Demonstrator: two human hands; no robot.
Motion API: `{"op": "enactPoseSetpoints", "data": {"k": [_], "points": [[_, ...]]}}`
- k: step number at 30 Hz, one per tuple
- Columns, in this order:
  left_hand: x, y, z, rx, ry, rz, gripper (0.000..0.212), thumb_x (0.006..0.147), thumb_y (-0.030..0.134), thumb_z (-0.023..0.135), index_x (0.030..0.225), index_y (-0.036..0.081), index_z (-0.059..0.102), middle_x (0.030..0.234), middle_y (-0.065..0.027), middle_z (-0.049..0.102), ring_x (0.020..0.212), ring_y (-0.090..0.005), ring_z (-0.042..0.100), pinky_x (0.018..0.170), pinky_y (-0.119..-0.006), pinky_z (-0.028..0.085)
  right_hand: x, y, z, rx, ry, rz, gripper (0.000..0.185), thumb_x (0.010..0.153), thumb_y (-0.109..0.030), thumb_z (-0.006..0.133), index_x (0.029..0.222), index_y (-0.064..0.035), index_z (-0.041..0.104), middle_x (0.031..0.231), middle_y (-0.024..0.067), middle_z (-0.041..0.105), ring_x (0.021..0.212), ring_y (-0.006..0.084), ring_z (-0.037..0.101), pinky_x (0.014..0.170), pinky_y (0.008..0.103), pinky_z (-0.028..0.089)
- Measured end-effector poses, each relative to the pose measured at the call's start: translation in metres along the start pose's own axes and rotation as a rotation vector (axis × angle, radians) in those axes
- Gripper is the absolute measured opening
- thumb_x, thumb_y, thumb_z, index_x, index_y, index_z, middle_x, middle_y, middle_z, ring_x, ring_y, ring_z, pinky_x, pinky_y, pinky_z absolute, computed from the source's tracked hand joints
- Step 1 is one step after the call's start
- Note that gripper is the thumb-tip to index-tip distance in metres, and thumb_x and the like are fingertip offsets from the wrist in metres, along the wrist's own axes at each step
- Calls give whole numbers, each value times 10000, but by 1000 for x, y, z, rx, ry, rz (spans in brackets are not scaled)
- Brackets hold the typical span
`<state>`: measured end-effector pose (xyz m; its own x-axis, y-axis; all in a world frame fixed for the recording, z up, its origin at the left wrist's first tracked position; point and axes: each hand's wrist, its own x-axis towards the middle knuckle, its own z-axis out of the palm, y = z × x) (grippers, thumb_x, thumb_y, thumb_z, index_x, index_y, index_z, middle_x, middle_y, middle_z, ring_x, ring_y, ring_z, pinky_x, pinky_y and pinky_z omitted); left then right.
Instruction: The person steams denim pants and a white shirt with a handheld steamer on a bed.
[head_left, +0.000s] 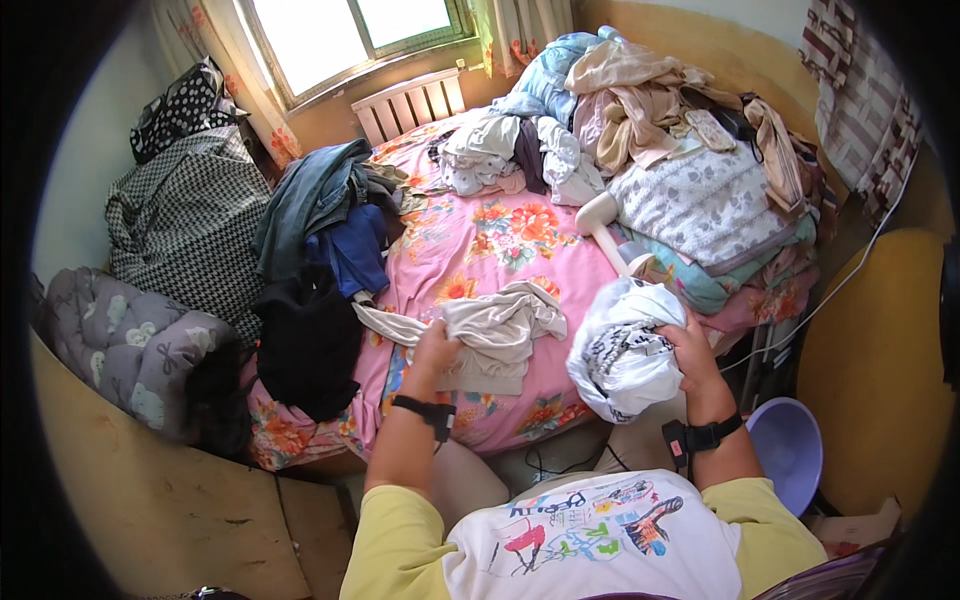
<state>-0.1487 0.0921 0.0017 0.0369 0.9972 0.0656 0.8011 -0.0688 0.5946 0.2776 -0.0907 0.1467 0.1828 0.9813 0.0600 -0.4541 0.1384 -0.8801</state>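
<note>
My left hand (439, 349) grips the edge of a crumpled beige garment (491, 337) that lies on the pink floral bedsheet (517, 255). At the near right side of the bed, my right hand (686, 349) holds a bunched white garment (626, 352) with black print, raised over my lap. Just beyond it a white handheld appliance (604, 232), whose kind I cannot tell, lies on the bed. To the left of the beige garment are a black garment (307, 345), a blue garment (349, 251) and blue denim clothing (315, 195).
Piled clothes (630, 97) and a folded patterned blanket (697, 195) cover the back right of the bed. A grey quilted bundle (135, 345) and a houndstooth cloth (187, 217) are at the left. A purple basin (784, 454) stands at my right, below a white cable (840, 289).
</note>
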Motion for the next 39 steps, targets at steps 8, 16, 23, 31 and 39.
{"op": "enactPoseSetpoints", "data": {"k": [8,16,23,31,39], "points": [[-15,-8,-177,-355,921,-354,298,849,66,664,1045,-11,453,987,-148,568,833,-229,576,737,-358,513,26,-3,14,-28,-162,91,425,804,16,565,1229,-2,546,1093,71,634,962,148,618,847,295,503],[-52,63,-158,-379,420,207,600,845,160,708,1317,-36,394,1262,-156,490,1141,-222,480,974,-336,409,57,-16,104,204,-300,47,436,841,32,565,1265,-40,498,1084,75,621,944,163,633,811,322,551],[-83,194,-65,-901,218,236,557,900,141,619,1369,-14,362,1349,-155,446,1278,-251,410,1067,-357,333,73,39,89,-195,-333,-8,742,815,-156,741,1397,27,318,1201,149,557,1079,203,567,911,330,476],[-78,152,26,-248,-11,-47,704,753,367,759,1327,79,471,1367,-272,377,1288,-394,372,1072,-446,331,39,75,13,-344,-302,327,282,861,-150,635,1106,-17,589,879,8,645,764,68,601,657,230,476],[-50,68,5,53,166,-39,582,732,234,743,1251,90,523,1279,-242,449,1233,-365,416,1031,-453,360,32,34,5,-920,-256,-189,189,820,-153,642,970,-40,656,843,58,652,776,215,635,746,372,501]]}}
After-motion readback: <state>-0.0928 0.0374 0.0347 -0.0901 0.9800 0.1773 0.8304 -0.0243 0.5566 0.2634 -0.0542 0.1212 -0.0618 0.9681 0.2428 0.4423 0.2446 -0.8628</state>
